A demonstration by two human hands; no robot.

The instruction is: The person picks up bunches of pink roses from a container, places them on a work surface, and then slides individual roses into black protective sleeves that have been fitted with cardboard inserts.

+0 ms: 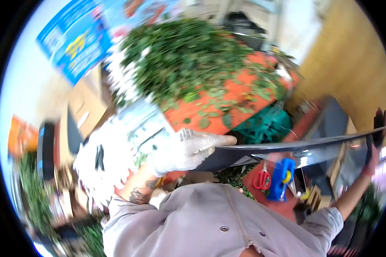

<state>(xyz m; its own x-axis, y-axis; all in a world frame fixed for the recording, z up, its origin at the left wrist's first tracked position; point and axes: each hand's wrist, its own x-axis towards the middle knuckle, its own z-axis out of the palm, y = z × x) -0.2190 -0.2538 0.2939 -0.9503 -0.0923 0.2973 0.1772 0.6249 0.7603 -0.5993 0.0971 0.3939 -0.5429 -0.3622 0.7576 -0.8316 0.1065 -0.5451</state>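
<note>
A: Where was the sheet [294, 148], and which step were we on?

B: It was in mid-air in front of our body, stretched sideways between our two hands, with a dark edge and a see-through part below. We judged it the holding-out step.

A: How did our hands stand?

B: Our gloved left hand [183, 150] had its fingers together, clamped on the sheet's near end as far as we could judge. Our right hand [378, 132] was at the far end, dark and blurred; we couldn't tell whether its fingers were closed on it.

A: And around us?

B: Leafy stems [180, 60] lay heaped on the orange worktop [182, 115], beyond the left hand. White flowers [94, 160] were beside that arm. Red scissors [262, 179] lay next to the blue tape dispenser [278, 184], below the sheet in our view.

A: What did the next move call for?

B: In our judgement, a sure grip at both ends and an even pull, with the loose part well apart from those scissors.
</note>
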